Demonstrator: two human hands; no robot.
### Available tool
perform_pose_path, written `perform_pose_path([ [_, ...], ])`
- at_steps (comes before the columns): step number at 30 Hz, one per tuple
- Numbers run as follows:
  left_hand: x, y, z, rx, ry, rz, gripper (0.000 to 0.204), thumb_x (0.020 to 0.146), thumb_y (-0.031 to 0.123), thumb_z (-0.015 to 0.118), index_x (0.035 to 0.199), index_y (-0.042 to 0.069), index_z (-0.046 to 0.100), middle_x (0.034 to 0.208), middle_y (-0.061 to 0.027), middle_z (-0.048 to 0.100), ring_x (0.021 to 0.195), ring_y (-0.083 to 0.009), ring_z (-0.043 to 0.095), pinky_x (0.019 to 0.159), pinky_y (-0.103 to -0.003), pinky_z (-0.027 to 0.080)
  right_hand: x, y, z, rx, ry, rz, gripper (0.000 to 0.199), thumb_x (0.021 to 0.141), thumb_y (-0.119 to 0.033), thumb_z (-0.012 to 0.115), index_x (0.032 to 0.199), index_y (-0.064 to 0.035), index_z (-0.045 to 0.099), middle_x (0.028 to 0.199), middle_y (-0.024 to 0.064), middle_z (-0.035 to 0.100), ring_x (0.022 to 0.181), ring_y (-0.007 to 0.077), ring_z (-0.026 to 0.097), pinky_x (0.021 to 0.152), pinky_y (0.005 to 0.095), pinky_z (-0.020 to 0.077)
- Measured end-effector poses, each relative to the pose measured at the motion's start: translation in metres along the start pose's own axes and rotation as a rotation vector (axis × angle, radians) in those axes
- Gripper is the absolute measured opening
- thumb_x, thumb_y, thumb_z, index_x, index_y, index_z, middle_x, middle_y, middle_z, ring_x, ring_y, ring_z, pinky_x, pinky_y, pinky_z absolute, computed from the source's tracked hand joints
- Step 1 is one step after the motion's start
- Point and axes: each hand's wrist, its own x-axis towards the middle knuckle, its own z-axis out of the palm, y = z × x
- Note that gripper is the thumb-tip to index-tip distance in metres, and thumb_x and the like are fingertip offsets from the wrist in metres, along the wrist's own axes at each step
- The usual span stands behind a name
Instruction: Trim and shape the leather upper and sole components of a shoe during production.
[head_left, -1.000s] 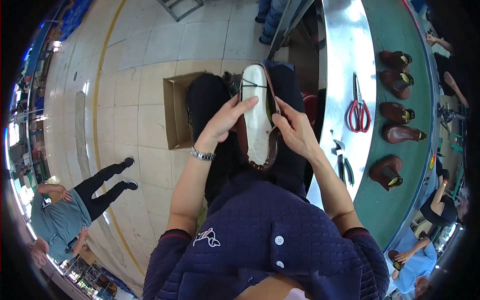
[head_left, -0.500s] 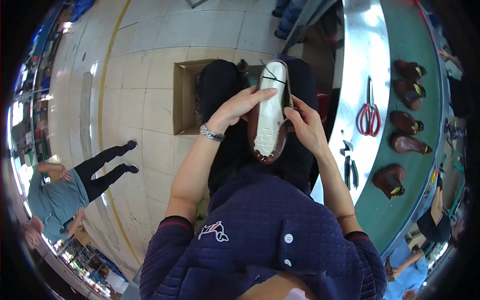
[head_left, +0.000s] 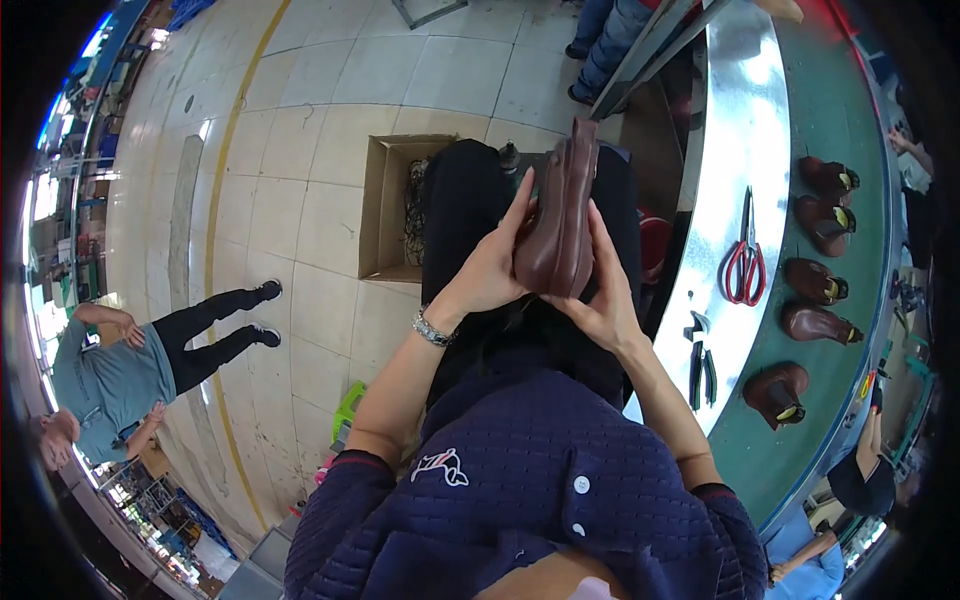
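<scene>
Here, a brown shoe [head_left: 558,225] is held over the lap, clasped between the left hand [head_left: 490,275] and the right hand [head_left: 603,300]; its pale sole, faced upward half a second earlier, has been turned away, so the leather side is now shown for inspection. Beyond, red scissors [head_left: 745,265] and pliers [head_left: 702,370] are laid on the steel desk [head_left: 745,130], more shoes [head_left: 812,322] on the green belt, a cardboard box [head_left: 390,205] on the tiled floor.

Hidden parts of your shoe and box

Your hands cover the brown shoe's [head_left: 558,220] lower end; your leg hides the cardboard box's [head_left: 385,205] right side.
</scene>
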Motion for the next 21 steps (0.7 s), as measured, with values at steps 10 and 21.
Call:
perform_pose_path([
  [10, -0.002, 0.013, 0.002, -0.035, -0.015, -0.055, 0.109, 0.069, 0.004, 0.08, 0.153, 0.009, 0.012, 0.144, -0.0162, 0.041, 0.132, -0.0272, 0.043, 0.108, -0.034, 0.036, 0.009, 0.004, -0.039, 0.531, -0.174, 0.058, 0.111, 0.07, -0.021, 0.085, 0.154, -0.01, 0.013, 0.155, 0.0121, 0.028, 0.141, 0.0264, 0.031, 0.117, 0.0422, 0.0201],
  [21, 0.043, 0.061, 0.006, 0.024, -0.472, 0.0, 0.093, 0.062, 0.019, 0.09, 0.14, 0.003, 0.042, 0.145, -0.0124, 0.036, 0.134, -0.0277, 0.036, 0.111, -0.038, 0.03, -0.011, -0.004, -0.092, 0.707, 0.007, 0.27, 0.061, 0.072, -0.006, 0.08, 0.127, -0.002, 0.055, 0.11, 0.0022, 0.065, 0.099, 0.0101, 0.059, 0.092, 0.0281, 0.0457],
])
